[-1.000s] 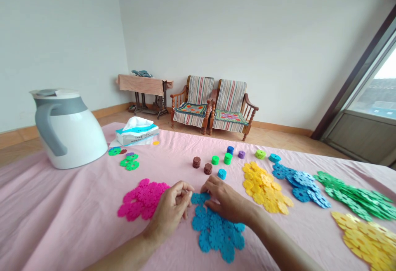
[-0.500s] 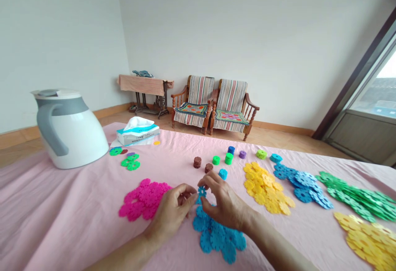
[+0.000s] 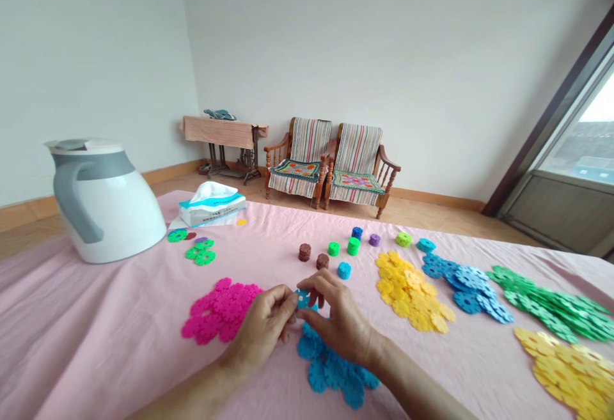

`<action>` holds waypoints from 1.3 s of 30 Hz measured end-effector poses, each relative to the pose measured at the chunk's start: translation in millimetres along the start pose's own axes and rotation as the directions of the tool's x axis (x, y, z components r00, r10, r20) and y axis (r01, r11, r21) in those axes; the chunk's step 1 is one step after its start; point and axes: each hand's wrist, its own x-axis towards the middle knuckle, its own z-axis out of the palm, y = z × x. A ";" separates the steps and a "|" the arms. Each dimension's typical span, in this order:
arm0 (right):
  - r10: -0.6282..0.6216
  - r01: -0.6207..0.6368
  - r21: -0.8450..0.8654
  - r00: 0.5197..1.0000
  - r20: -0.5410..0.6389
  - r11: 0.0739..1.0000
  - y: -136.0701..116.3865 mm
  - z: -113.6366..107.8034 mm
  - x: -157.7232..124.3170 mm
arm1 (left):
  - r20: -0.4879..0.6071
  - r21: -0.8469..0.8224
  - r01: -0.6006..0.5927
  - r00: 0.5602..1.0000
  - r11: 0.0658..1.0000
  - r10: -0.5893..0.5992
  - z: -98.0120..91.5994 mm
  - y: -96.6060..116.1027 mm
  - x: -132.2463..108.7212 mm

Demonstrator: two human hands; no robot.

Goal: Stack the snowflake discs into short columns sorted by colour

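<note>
Over the near middle of the table, my left hand [image 3: 268, 318] pinches the edge of a blue notched plastic disc [image 3: 302, 298] between thumb and forefinger. My right hand [image 3: 339, 311] curves over the same disc from the other side, its thumb and fingertips at the rim. How many discs are held there, I cannot tell. Just below the right hand lies a pile of blue discs [image 3: 336, 369], partly covered by it. Left of my left hand spreads a pile of pink discs [image 3: 220, 311]. A short blue stack [image 3: 344, 270] stands beyond the right hand.
Brown stacks [image 3: 304, 252] and green stacks [image 3: 354, 246] stand farther back. Yellow discs [image 3: 407, 292], darker blue discs [image 3: 465, 282] and green discs [image 3: 547, 302] lie to the right. At left stand a white jug [image 3: 115, 209] and a tissue box [image 3: 213, 208].
Both hands have drawn slightly closer together, and the blue disc has shifted left toward my left fingertips. The view has moved a little; the piles and stacks stay as they were.
</note>
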 end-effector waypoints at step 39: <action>0.403 -0.486 -0.158 0.834 -0.377 0.859 92.9 -35.4 4.2 | 0.007 0.068 -0.018 1.000 0.997 0.017 1.9 -1.0 0.1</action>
